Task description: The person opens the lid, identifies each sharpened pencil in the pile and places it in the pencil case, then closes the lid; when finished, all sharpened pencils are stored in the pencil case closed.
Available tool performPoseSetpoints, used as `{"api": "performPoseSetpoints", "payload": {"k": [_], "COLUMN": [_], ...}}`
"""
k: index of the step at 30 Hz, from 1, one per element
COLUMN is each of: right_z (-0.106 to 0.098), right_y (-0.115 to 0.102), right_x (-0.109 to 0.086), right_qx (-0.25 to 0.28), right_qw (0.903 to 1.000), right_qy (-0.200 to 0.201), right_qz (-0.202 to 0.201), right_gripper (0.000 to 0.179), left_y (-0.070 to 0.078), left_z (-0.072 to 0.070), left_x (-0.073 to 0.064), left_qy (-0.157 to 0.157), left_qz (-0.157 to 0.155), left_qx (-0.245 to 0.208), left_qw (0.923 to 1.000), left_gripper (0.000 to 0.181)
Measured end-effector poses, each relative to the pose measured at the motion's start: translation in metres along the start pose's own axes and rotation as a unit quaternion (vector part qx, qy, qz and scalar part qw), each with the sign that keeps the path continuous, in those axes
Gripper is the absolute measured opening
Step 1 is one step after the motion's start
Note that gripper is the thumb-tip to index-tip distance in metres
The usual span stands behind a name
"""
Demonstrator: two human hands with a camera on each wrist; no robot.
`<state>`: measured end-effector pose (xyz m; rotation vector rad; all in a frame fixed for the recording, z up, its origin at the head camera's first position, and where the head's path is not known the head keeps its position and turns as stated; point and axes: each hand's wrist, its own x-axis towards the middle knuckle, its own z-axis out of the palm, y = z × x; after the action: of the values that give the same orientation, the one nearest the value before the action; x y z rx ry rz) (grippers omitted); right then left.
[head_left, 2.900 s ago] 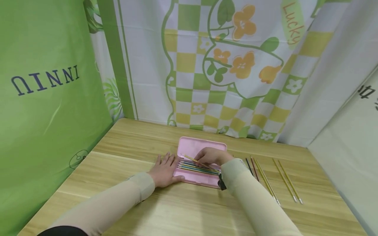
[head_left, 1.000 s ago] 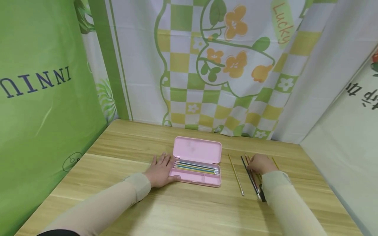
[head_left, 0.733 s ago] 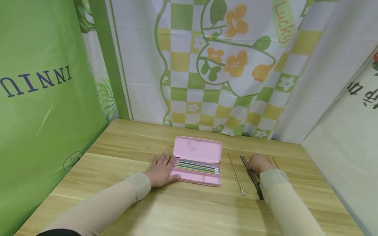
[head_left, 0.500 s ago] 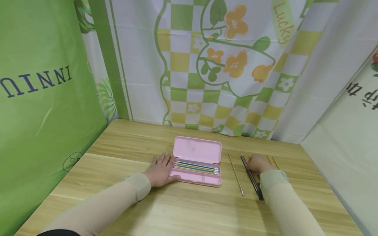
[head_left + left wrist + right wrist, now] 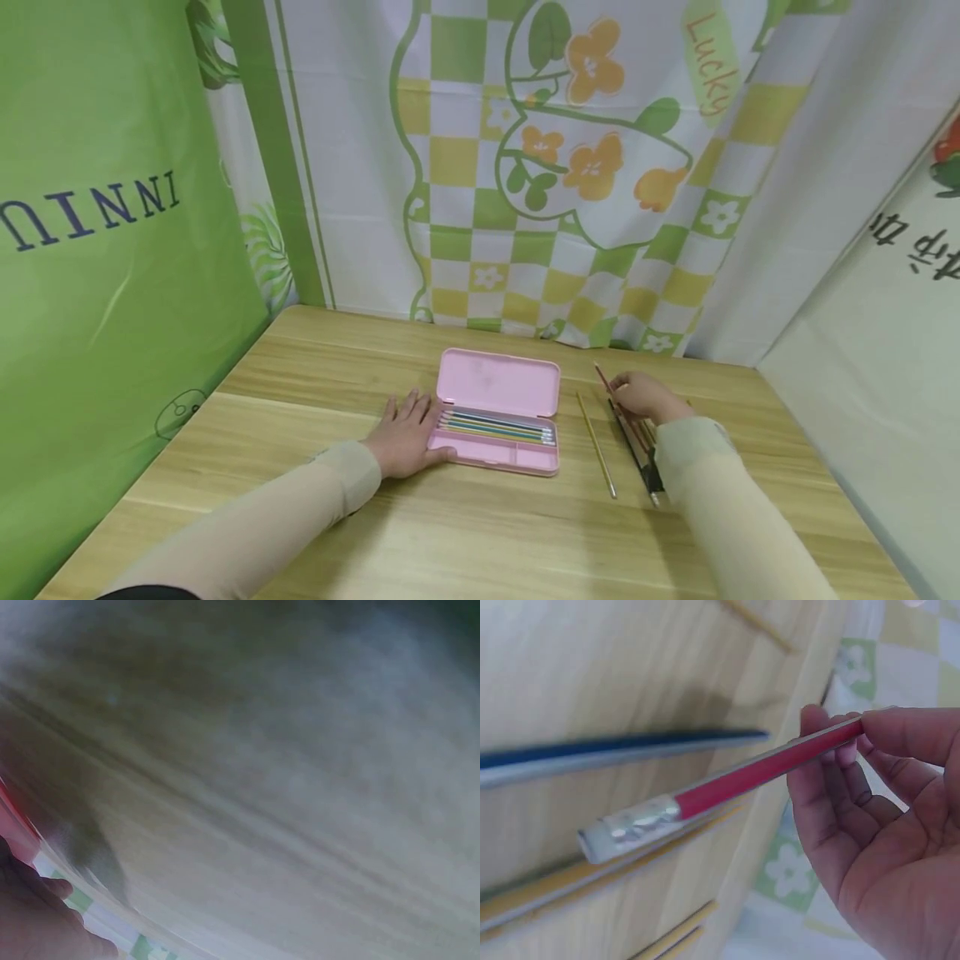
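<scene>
A pink pencil case (image 5: 465, 450) lies on the table with its lid (image 5: 497, 383) folded back. Several pencils (image 5: 495, 427) lie side by side in its rear compartment. My left hand (image 5: 405, 437) rests flat at the case's left end, fingers spread and thumb along the front corner; the left wrist view catches only part of it. To the right, my right hand (image 5: 641, 396) pinches a red pencil (image 5: 772, 765) between thumb and fingertips, raised off the table, its eraser end toward the wrist. Below it lie a dark blue pencil (image 5: 622, 754) and yellow pencils (image 5: 622, 866), partly hidden by the hand.
One yellow pencil (image 5: 597, 446) lies alone between the case and the right hand. The wooden table (image 5: 465, 533) meets a patterned curtain (image 5: 487, 275) at the back, a green cloth (image 5: 135, 292) at left and a pale cloth (image 5: 870, 350) at right.
The right hand earlier held a yellow pencil over the case, then moved right to the loose pencils. Now it has lifted the red pencil away from the blue one. The left hand stays put.
</scene>
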<state>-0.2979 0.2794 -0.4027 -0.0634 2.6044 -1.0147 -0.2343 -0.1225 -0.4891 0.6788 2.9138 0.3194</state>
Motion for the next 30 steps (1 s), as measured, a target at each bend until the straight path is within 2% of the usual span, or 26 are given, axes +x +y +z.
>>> {"api": "performPoseSetpoints", "payload": {"k": [6, 11, 13, 17, 21, 25, 28, 30], "right_z": [0.007, 0.013, 0.015, 0.022, 0.033, 0.044, 0.054, 0.062], "right_y": [-0.024, -0.044, -0.051, -0.064, -0.075, -0.085, -0.092, -0.097], "right_x": [0.003, 0.008, 0.013, 0.021, 0.026, 0.029, 0.032, 0.035], "right_qx": [0.054, 0.111, 0.141, 0.199, 0.239, 0.245, 0.225, 0.208], "right_qw": [0.9980, 0.9907, 0.9846, 0.9667, 0.9486, 0.9373, 0.9373, 0.9408], "right_qy": [-0.023, -0.049, -0.070, -0.123, -0.178, -0.224, -0.241, -0.243], "right_qz": [-0.024, -0.061, -0.076, -0.103, -0.106, -0.105, -0.112, -0.112], "right_gripper": [0.029, 0.027, 0.032, 0.034, 0.036, 0.035, 0.033, 0.032], "left_y": [-0.001, -0.001, -0.001, 0.000, 0.000, 0.000, 0.000, 0.000], "left_z": [0.002, 0.002, 0.002, 0.000, -0.001, -0.001, 0.001, 0.001], "left_x": [0.001, 0.001, 0.001, 0.001, 0.000, 0.001, 0.001, 0.001], "left_qy": [0.001, 0.003, 0.004, 0.002, -0.002, 0.002, 0.007, 0.003], "left_qz": [0.002, -0.001, -0.001, -0.001, -0.001, -0.002, -0.003, -0.007], "left_qx": [0.008, 0.009, 0.010, 0.007, 0.010, 0.012, 0.012, 0.017], "left_qw": [1.0000, 1.0000, 0.9999, 1.0000, 0.9999, 0.9999, 0.9999, 0.9998], "left_gripper": [0.098, 0.098, 0.098, 0.098, 0.098, 0.098, 0.097, 0.097]}}
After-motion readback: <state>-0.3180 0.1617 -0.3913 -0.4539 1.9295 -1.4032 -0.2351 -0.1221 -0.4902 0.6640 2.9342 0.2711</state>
